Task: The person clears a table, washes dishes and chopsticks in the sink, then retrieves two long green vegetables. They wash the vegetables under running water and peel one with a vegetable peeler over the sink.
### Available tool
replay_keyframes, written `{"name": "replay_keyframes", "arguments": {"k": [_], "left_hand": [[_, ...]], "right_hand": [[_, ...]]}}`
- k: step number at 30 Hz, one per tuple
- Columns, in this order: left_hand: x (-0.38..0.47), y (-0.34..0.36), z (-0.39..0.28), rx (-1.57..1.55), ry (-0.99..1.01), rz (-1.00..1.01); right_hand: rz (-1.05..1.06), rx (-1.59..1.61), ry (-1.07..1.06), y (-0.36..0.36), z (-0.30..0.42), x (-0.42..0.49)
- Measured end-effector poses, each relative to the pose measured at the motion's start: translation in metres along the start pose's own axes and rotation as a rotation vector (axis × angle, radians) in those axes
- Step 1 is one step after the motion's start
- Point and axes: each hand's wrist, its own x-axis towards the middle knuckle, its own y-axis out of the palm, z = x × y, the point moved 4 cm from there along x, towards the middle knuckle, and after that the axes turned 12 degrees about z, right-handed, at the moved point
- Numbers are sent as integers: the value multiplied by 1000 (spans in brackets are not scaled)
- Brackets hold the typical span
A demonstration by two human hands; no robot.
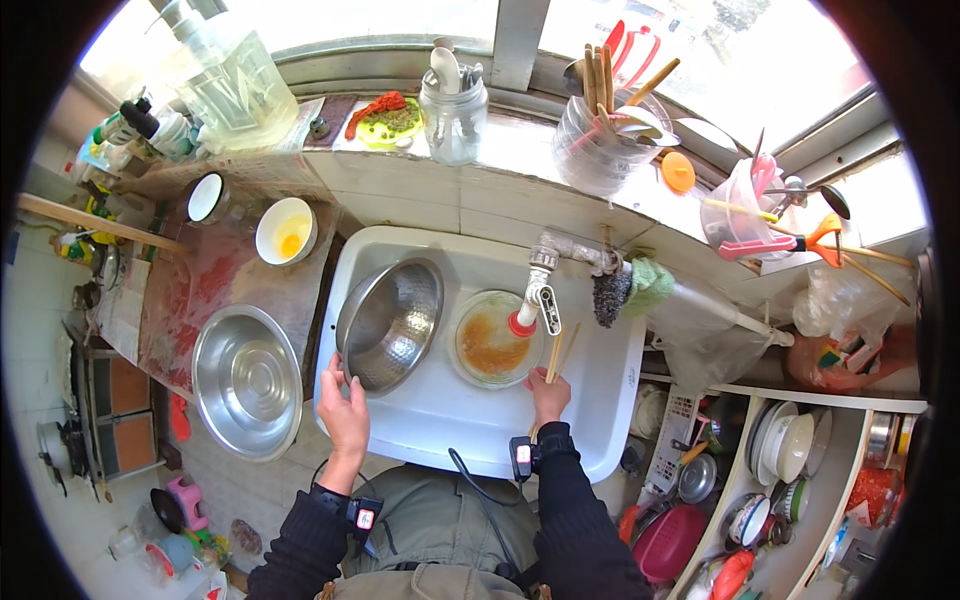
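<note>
A hammered steel bowl [401,322] tilts on its side in the left part of the white sink [465,442]. My left hand [345,412] grips its lower left rim, fingertips at the edge. In my right hand [551,397] is a pair of wooden chopsticks [555,356], pointing up towards the tap. The fingertips of that hand touch or nearly touch the rim of a clear bowl [491,375]. Orange-brown residue [487,341] is spread inside this bowl, which sits on the sink floor. Above its right side hangs the tap [538,292] with a red outlet; no stream of water is plain.
Left of the sink, a wide metal basin [251,382] overhangs the worktop [225,281]. A white bowl [286,232] holding raw egg stands behind it. Utensil containers [600,154] line the windowsill. At right are a pipe with cloths [649,281] and dish shelves [780,450].
</note>
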Motion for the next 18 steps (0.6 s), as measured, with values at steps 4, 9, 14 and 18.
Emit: {"name": "replay_keyframes", "arguments": {"k": [4, 9, 14, 18], "left_hand": [[-9, -5, 7, 4, -11, -18], [-18, -9, 23, -49, -137, 2], [-17, -11, 25, -67, -153, 17], [-10, -12, 19, -23, -86, 35]], "right_hand": [[-18, -23, 20, 10, 1, 7], [-29, -213, -115, -3, 19, -5], [5, -378, -342, -38, 84, -82], [69, -410, -736, -39, 184, -133]]}}
